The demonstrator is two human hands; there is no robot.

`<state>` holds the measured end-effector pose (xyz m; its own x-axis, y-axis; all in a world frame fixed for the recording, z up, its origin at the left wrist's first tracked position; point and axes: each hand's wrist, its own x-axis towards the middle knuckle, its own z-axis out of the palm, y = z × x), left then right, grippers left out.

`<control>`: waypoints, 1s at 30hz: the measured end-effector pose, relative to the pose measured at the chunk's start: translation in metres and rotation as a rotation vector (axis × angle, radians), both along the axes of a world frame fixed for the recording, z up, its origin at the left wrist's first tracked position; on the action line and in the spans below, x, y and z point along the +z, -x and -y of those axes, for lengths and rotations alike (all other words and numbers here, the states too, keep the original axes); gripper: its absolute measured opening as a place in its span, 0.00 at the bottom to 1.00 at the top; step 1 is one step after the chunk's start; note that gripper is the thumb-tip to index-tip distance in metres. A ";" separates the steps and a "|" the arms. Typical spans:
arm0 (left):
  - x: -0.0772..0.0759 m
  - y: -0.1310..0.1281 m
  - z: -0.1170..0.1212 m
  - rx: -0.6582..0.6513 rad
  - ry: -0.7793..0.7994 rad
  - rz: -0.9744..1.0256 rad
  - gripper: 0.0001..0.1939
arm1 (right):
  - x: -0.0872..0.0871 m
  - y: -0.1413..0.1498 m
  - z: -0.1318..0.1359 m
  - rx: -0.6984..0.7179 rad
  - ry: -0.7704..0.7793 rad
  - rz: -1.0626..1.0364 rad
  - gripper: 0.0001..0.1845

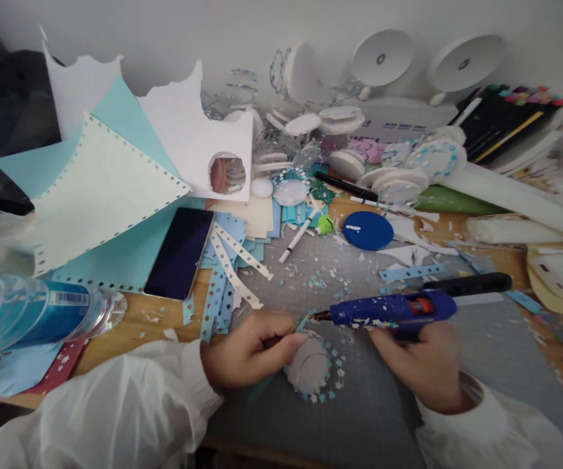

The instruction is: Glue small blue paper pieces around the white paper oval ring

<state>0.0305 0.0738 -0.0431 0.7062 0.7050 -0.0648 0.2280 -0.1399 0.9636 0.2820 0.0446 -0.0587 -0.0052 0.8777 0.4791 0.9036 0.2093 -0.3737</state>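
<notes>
On the near part of the grey cutting mat [359, 417] sits a pale disc [310, 368] ringed with small blue and white stars, just in front of the person, probably so that both hands can reach its rim. The left hand [256, 345] has thumb and forefinger pinched together at the disc's far-left edge, apparently on a slim blue strip [302, 324], which seems to steady it beside the nozzle. The right hand [422, 358] curls around the handle of a blue glue gun [383, 309], keeping it nearly level, its tip close to the left fingers; whether one presses the trigger I cannot tell. Farther off, a black-handled knife [471, 284] lies right, and star-punched strips [219, 299] and a phone [178, 254] lie left, leaving the middle workable. At the far side, white discs [393, 179] crowd near the wall, seemingly set aside.
</notes>
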 end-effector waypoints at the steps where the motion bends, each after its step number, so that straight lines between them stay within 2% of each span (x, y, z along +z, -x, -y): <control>1: 0.000 0.000 0.000 0.000 0.001 -0.001 0.21 | 0.000 0.000 0.000 0.000 -0.007 0.009 0.18; 7: -0.002 0.000 0.000 -0.001 0.026 -0.004 0.21 | 0.002 0.000 -0.001 -0.038 -0.020 0.035 0.19; 12: -0.004 0.000 0.001 0.013 0.015 -0.007 0.21 | 0.008 0.001 -0.002 -0.002 -0.085 -0.017 0.10; 15: -0.004 0.000 0.001 0.013 0.019 -0.011 0.22 | 0.008 0.003 -0.002 0.010 -0.095 -0.035 0.08; 23: -0.002 -0.001 0.001 0.009 0.020 0.000 0.22 | -0.001 0.000 0.000 -0.009 -0.103 0.077 0.11; 26: -0.004 0.000 0.001 0.016 0.019 0.008 0.23 | -0.003 -0.005 -0.002 -0.090 -0.088 0.069 0.12; 30: -0.004 -0.001 0.001 0.082 0.047 0.030 0.24 | 0.002 -0.023 0.005 -0.300 -0.092 0.057 0.19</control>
<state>0.0315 0.0724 -0.0474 0.6485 0.7571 -0.0792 0.2079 -0.0760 0.9752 0.3047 0.0397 -0.0564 0.2182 0.7973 0.5628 0.9492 -0.0393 -0.3123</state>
